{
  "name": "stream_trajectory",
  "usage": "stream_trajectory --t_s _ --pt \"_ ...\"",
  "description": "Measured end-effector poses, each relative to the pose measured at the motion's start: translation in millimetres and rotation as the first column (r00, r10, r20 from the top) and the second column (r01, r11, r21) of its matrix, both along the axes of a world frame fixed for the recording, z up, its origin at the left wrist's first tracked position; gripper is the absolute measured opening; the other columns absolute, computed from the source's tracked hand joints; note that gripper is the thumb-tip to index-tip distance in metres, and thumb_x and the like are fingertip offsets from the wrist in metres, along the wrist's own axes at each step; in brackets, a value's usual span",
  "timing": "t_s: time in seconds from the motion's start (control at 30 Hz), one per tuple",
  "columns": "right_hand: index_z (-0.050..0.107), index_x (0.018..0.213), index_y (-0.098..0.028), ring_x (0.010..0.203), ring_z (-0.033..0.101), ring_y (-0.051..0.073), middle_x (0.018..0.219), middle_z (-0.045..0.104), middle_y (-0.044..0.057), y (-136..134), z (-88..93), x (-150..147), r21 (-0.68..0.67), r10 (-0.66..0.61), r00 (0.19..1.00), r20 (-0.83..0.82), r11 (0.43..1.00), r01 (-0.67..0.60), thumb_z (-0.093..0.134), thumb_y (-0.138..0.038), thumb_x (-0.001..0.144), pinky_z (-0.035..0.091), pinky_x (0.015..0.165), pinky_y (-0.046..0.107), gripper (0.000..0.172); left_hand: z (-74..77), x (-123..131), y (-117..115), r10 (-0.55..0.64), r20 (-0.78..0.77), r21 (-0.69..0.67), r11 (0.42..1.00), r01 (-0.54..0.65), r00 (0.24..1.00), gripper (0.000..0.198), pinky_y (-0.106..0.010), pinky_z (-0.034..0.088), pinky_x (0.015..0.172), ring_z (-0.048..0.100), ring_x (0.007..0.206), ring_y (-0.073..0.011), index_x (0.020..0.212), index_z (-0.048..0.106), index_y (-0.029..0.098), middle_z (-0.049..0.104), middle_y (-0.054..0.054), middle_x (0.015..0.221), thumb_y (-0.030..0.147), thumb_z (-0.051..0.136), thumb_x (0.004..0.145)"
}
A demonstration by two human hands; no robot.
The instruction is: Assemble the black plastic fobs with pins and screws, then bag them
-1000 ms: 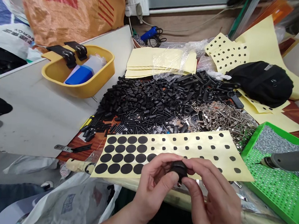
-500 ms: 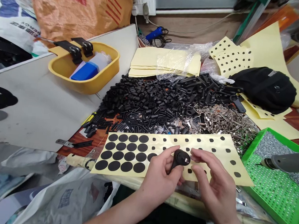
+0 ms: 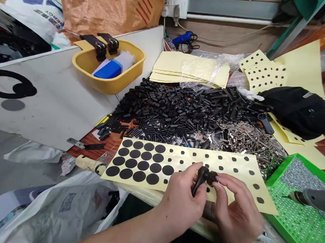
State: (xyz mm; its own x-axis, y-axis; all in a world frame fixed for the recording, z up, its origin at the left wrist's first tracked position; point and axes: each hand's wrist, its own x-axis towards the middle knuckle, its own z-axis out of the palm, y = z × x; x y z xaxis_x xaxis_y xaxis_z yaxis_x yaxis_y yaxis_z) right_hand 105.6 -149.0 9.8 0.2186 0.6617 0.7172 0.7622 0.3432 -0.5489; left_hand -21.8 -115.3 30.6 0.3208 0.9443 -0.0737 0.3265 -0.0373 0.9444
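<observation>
My left hand (image 3: 187, 194) is closed around a black plastic part with a lever-like arm (image 3: 201, 178), held just over the front of a pale yellow sheet (image 3: 215, 198). A round black piece (image 3: 212, 177) sits at the part's right end. Thumb and fingers of my right hand (image 3: 236, 210) pinch this round piece from the right. Whether it is separate from the lever cannot be made out. Large black round stickers (image 3: 143, 165) cover the sheet's left side, and small black dots (image 3: 220, 157) run across the rest.
Behind the sheet lies a heap of black plastic parts (image 3: 166, 103), beside a pile of small metal pieces (image 3: 246, 141). To the right are a green tray (image 3: 273, 194) of tiny metal pieces and a grey power screwdriver (image 3: 317, 200). A yellow bin (image 3: 109, 85) hangs at left.
My right hand's fingers, apart from the part before, have closed on its round end. The part has turned so its round end faces right. The camera view has shifted slightly.
</observation>
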Motion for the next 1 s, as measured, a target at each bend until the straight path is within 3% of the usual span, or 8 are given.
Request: stream_trajectory --t_s 0.47,0.77,1.0 --pt "0.064 0.091 -0.018 0.076 0.066 0.016 0.083 0.068 0.005 -1 -8.9 -5 -0.089 -0.028 0.994 -0.104 0.996 0.019 0.061 -0.009 0.083 0.054 0.071 0.029 0.013 -0.4 2 -2 -0.002 0.053 0.029 1.000 0.000 0.999 0.040 -0.022 0.043 0.058 0.051 0.055 -0.0088 0.122 0.057 0.014 0.061 0.000 0.072 0.017 0.050 0.082" --pt "0.064 0.090 -0.018 0.077 0.066 0.016 0.084 0.069 0.005 -1 -12.5 -3 -0.124 -0.014 0.985 -0.172 0.992 -0.007 0.061 -0.009 0.082 0.054 0.071 0.029 0.012 -2.9 3 -5 -0.004 0.059 0.132 0.991 -0.004 0.998 0.036 -0.023 0.047 0.063 0.058 0.063 -0.0114 0.119 0.058 0.014 0.064 -0.001 0.074 0.013 0.049 0.083" --pt "0.066 0.093 -0.019 0.078 0.067 0.017 0.087 0.069 0.005 -1 -7.3 -6 -0.078 0.021 0.982 -0.190 0.996 -0.036 0.062 -0.005 0.080 0.055 0.068 0.030 0.020 -7.2 1 -5 -0.013 0.033 0.253 0.968 0.004 0.999 0.044 -0.026 0.052 0.071 0.065 0.078 -0.0159 0.127 0.053 0.010 0.070 -0.009 0.093 0.011 0.048 0.083"
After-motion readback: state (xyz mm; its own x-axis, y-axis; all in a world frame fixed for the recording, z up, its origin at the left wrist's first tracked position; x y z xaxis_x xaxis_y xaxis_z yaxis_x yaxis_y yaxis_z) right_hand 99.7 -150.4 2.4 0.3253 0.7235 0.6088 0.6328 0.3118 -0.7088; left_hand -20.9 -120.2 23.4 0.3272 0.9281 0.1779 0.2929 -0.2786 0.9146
